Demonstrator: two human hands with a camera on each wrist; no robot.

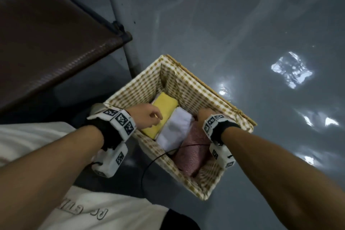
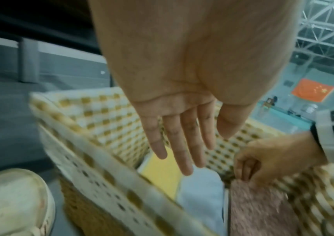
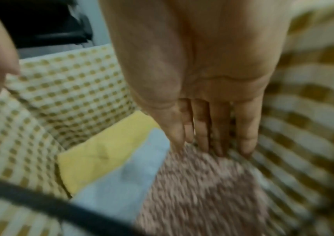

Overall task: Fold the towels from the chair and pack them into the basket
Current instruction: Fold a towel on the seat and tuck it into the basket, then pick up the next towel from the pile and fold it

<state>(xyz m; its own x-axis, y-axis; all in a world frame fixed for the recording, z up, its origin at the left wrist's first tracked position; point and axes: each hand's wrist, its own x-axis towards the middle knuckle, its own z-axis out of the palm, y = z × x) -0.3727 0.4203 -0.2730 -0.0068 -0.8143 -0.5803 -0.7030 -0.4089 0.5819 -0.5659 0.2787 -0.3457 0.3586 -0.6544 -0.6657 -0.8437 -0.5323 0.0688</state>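
A wicker basket (image 1: 214, 95) with a gingham lining stands on the floor. Three folded towels lie side by side in it: yellow (image 1: 167, 103), white (image 1: 175, 129) and pink (image 1: 192, 153). My left hand (image 1: 149, 115) hovers over the yellow towel (image 2: 162, 172) with relaxed fingers (image 2: 182, 151) and holds nothing. My right hand (image 1: 203, 115) reaches down inside the basket. Its straight fingers (image 3: 202, 127) press on the far end of the pink towel (image 3: 202, 191), close to the basket wall. The right wrist view is blurred.
A brown chair seat (image 1: 46, 33) is at the upper left, and a grey pole (image 1: 121, 15) rises beside it. A black cable (image 1: 149, 164) hangs across the basket's near corner. My shoe (image 2: 14, 199) stands left of the basket. Glossy grey floor (image 1: 261, 43) surrounds it.
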